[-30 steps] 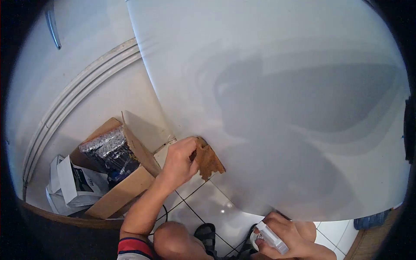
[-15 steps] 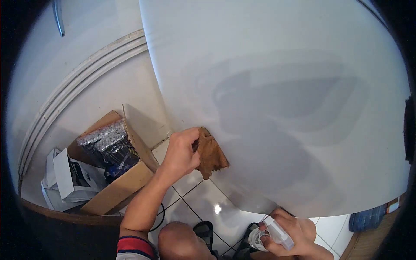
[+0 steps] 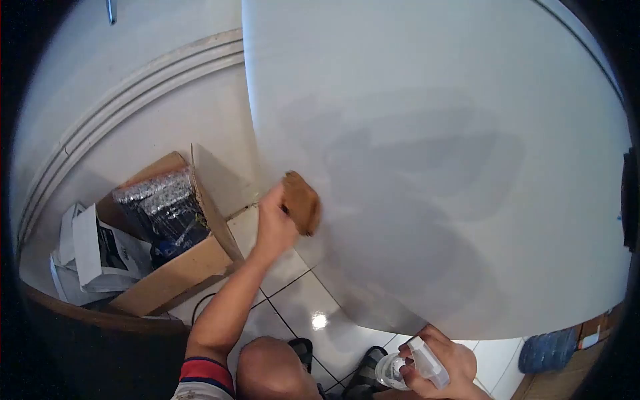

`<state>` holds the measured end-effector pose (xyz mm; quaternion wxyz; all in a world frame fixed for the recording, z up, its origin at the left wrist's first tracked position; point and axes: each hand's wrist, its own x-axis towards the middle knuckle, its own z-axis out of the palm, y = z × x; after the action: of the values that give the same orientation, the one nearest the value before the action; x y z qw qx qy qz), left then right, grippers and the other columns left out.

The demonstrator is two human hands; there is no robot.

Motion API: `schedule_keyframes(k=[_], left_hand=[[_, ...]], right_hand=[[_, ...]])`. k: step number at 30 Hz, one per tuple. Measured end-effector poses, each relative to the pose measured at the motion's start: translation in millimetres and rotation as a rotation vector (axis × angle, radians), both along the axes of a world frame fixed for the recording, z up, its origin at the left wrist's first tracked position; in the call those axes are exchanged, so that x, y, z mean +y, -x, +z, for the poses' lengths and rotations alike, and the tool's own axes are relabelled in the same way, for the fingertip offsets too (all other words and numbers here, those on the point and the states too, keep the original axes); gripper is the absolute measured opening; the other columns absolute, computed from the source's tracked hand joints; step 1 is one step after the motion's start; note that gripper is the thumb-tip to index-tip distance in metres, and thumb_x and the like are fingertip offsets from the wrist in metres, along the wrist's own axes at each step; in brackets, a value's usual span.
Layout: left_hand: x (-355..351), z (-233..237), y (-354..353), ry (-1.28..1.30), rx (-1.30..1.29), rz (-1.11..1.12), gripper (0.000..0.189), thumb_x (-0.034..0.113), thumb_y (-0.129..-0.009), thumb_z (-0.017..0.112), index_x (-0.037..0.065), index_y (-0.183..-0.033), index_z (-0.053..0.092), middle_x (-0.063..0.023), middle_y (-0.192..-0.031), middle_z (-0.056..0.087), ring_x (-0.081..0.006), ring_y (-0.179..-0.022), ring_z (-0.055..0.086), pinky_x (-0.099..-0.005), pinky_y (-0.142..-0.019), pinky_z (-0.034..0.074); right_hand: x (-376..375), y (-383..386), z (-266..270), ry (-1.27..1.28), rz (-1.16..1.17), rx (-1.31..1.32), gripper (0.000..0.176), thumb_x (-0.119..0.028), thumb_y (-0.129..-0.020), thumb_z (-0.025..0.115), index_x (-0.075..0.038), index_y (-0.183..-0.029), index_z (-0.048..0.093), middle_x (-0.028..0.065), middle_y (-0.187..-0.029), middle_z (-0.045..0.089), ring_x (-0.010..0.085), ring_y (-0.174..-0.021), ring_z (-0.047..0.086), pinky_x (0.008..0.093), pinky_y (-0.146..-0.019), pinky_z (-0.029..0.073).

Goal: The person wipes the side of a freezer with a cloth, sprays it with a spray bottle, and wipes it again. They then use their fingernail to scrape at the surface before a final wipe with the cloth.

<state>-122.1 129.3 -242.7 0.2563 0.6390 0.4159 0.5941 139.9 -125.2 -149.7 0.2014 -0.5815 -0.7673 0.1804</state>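
My left hand (image 3: 275, 225) is closed on a brown cloth (image 3: 303, 205), near the left edge of a large pale, smooth panel (image 3: 467, 87). The cloth appears to lie against the panel's surface; its contact side is hidden. Low on the right, my right hand (image 3: 448, 360) is wrapped round a clear spray bottle with a white spray head (image 3: 428, 363). The bottle is tilted, its transparent body pointing left. My shadow falls across the middle of the panel.
An open cardboard box (image 3: 177, 277) with bubble-wrapped items (image 3: 163, 200) and a white carton (image 3: 100, 253) stands at left by the wall. White floor tiles (image 3: 293, 293) lie below. A blue water jug (image 3: 548, 350) is at lower right.
My left hand has moved up with the cloth, which now lies flatter along the panel's left edge. The view has shifted slightly. My right hand still holds the spray bottle.
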Motion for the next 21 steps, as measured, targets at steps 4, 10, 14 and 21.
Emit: schedule_keyframes(k=[4,10,14,21], left_hand=[[-18,14,-7,-0.09,0.115,-0.112,0.016,0.004,-0.078,0.068,-0.003,-0.089,0.057,-0.0089,-0.081,0.063,-0.0126,-0.078,0.058,-0.0292,-0.071,0.048],[15,12,11,0.148,-0.144,-0.245,0.015,0.008,-0.079,0.07,0.0,-0.088,0.061,-0.0022,-0.081,0.064,-0.0075,-0.078,0.055,-0.0266,-0.073,0.048],[40,8,32,0.141,-0.081,-0.217,0.015,0.009,-0.08,0.073,0.002,-0.088,0.062,0.0007,-0.083,0.063,-0.0074,-0.08,0.057,-0.0266,-0.073,0.049],[24,16,24,0.079,0.098,-0.143,0.018,0.014,-0.082,0.072,0.001,-0.084,0.061,-0.0022,-0.075,0.063,-0.0081,-0.073,0.056,-0.0278,-0.068,0.048]], right_hand=[[6,1,10,0.058,0.007,-0.071,0.036,-0.032,-0.072,0.069,-0.006,-0.097,0.065,0.0157,-0.097,0.061,0.0352,-0.081,0.064,0.0386,-0.066,0.051],[5,2,12,0.058,-0.025,-0.029,0.024,-0.022,-0.072,0.07,-0.005,-0.088,0.067,0.0131,-0.088,0.064,0.0292,-0.074,0.066,0.0332,-0.063,0.051],[2,3,5,0.031,0.028,0.004,0.02,-0.017,-0.073,0.069,-0.004,-0.088,0.066,0.0134,-0.087,0.064,0.0286,-0.073,0.064,0.033,-0.063,0.051],[18,8,7,-0.004,0.11,0.081,0.016,-0.013,-0.073,0.067,-0.002,-0.085,0.065,0.0135,-0.084,0.063,0.0276,-0.07,0.062,0.0331,-0.062,0.05]])
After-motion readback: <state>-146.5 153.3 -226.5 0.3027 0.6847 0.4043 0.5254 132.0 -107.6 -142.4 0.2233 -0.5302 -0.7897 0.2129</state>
